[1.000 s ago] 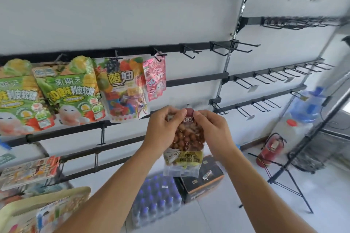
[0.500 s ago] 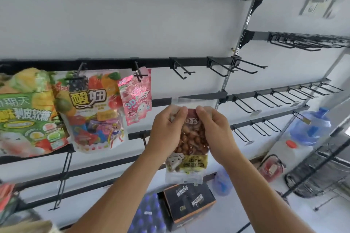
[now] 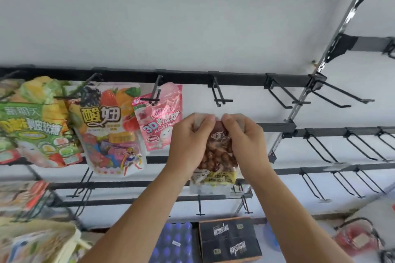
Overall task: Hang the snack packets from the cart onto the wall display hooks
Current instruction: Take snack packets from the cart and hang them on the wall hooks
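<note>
A clear packet of brown nuts [image 3: 218, 156] with a yellow label hangs between my two hands. My left hand [image 3: 188, 141] pinches its top left corner and my right hand [image 3: 245, 141] pinches the top right. The packet's top edge sits just below a bare black hook [image 3: 220, 98] on the wall rail [image 3: 245, 80], not touching it. To the left, a pink fudge packet [image 3: 162, 121], a colourful candy bag [image 3: 109, 128] and a green fruit bag [image 3: 32, 126] hang on hooks.
More bare hooks [image 3: 284, 96] run along the rail to the right, with lower rails of hooks [image 3: 346, 145] beyond a metal upright [image 3: 299, 100]. A black carton [image 3: 228, 239] and a pack of bottles [image 3: 175, 241] sit on the floor below. The cart's corner [image 3: 42, 241] shows bottom left.
Both hands have raised the nut packet toward the bare hook on the rail. The view has tilted up and shifted right, so the hung packets sit further left.
</note>
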{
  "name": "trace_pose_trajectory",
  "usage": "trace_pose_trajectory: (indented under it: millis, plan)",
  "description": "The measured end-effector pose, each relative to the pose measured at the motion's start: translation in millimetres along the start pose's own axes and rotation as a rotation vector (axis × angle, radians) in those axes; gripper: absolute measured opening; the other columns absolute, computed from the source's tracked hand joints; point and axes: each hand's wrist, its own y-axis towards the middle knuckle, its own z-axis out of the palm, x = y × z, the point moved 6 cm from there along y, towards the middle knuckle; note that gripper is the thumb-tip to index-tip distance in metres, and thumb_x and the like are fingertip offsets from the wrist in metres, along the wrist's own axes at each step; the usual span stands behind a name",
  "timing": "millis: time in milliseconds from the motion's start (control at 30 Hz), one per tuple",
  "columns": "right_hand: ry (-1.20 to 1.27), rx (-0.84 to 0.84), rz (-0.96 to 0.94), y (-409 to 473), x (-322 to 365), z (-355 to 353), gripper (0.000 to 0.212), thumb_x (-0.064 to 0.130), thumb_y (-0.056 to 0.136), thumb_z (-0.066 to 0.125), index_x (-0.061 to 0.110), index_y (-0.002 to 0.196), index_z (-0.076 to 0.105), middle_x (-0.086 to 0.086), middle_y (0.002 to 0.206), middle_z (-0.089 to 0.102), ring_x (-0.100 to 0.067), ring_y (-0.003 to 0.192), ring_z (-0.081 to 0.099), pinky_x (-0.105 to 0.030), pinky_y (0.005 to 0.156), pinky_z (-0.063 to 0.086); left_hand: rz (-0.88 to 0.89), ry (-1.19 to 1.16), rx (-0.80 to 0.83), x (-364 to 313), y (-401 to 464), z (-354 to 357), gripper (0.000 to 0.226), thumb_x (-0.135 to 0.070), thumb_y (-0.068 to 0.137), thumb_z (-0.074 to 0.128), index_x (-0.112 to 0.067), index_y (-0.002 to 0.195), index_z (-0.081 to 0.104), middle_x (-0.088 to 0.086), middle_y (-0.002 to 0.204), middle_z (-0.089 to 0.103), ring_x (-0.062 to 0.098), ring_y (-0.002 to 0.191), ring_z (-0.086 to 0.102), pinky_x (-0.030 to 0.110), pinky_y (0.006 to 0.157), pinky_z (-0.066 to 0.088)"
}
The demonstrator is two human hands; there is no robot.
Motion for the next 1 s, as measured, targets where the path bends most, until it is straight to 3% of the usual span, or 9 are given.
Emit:
trace_pose_trajectory:
  millis: [133, 333, 433, 533, 633, 733, 833, 1000]
  plan:
    - [0.04, 0.034, -0.053, 15.9, 0.9, -0.3, 0.029, 0.021, 0.097, 0.06, -0.002, 0.08, 0.065, -0.016, 0.079, 0.066, -0.01, 0.07, 0.061, -0.02, 0.066, 0.051, 0.014, -0.003, -0.074, -1.3, 10.4, 4.8, 0.018, -0.027, 0.094, 0.066, -0.012, 0.087, 0.074, -0.001, 0.083, 0.075, 0.007, 0.081, 0.07, 0.018, 0.074, 0.053]
    - [0.056, 0.082, -0.053, 31.7, -1.4, 1.0, 0.029, 0.02, 0.097, 0.06, 0.009, 0.07, 0.066, 0.001, 0.067, 0.065, -0.008, 0.068, 0.06, -0.021, 0.063, 0.05, 0.02, 0.025, -0.117, -0.3, 20.8, 9.1, 0.021, -0.025, 0.094, 0.065, -0.006, 0.086, 0.073, 0.003, 0.081, 0.073, 0.006, 0.077, 0.068, 0.011, 0.066, 0.05]
    - [0.053, 0.093, -0.065, 36.0, -3.7, -0.3, 0.031, 0.019, 0.097, 0.06, 0.003, 0.07, 0.061, -0.007, 0.067, 0.059, -0.012, 0.067, 0.056, -0.026, 0.064, 0.048, 0.025, 0.039, -0.109, 1.2, 23.8, 12.4, 0.016, -0.024, 0.094, 0.065, -0.011, 0.088, 0.074, 0.0, 0.081, 0.074, 0.005, 0.078, 0.068, 0.011, 0.068, 0.05]
    - [0.06, 0.105, -0.062, 38.8, -1.8, -1.1, 0.031, 0.019, 0.097, 0.06, -0.001, 0.074, 0.061, -0.017, 0.071, 0.059, -0.013, 0.067, 0.055, -0.029, 0.066, 0.048, 0.029, 0.011, -0.125, 1.7, 25.0, 13.1, 0.022, -0.021, 0.095, 0.064, -0.002, 0.087, 0.072, 0.004, 0.08, 0.073, 0.006, 0.075, 0.068, 0.01, 0.066, 0.049]
    - [0.055, 0.123, -0.066, 40.7, 1.8, 0.9, 0.033, 0.016, 0.096, 0.059, 0.011, 0.064, 0.06, -0.009, 0.065, 0.056, -0.011, 0.065, 0.054, -0.027, 0.063, 0.047, 0.016, -0.025, -0.133, 2.6, 26.5, 12.5, 0.023, -0.019, 0.095, 0.064, 0.0, 0.085, 0.072, 0.004, 0.078, 0.073, 0.006, 0.074, 0.068, 0.011, 0.064, 0.05]
    - [0.069, 0.149, -0.065, 41.0, 3.5, 5.2, 0.053, 0.014, 0.095, 0.058, 0.03, 0.046, 0.048, 0.006, 0.056, 0.044, -0.012, 0.06, 0.044, -0.029, 0.06, 0.041, 0.01, -0.038, -0.114, 3.2, 30.2, 10.3, 0.022, -0.017, 0.095, 0.063, -0.001, 0.084, 0.072, 0.004, 0.076, 0.072, 0.006, 0.073, 0.068, 0.012, 0.062, 0.05]
    - [0.079, 0.148, -0.069, 41.6, 4.5, 7.6, 0.058, 0.012, 0.096, 0.057, 0.03, 0.043, 0.045, 0.011, 0.053, 0.039, -0.013, 0.059, 0.041, -0.031, 0.06, 0.038, 0.019, -0.032, -0.098, 3.7, 33.2, 9.1, 0.025, -0.017, 0.095, 0.063, 0.005, 0.084, 0.07, 0.007, 0.076, 0.071, 0.005, 0.071, 0.067, 0.011, 0.062, 0.049]
    - [0.08, 0.138, -0.08, 43.0, 3.8, 8.2, 0.059, 0.011, 0.096, 0.056, 0.03, 0.043, 0.038, 0.014, 0.051, 0.037, -0.01, 0.056, 0.038, -0.028, 0.058, 0.036, 0.032, -0.018, -0.086, 5.8, 35.2, 9.5, 0.019, -0.018, 0.095, 0.063, -0.003, 0.089, 0.074, 0.006, 0.082, 0.073, 0.008, 0.077, 0.069, 0.013, 0.065, 0.051]
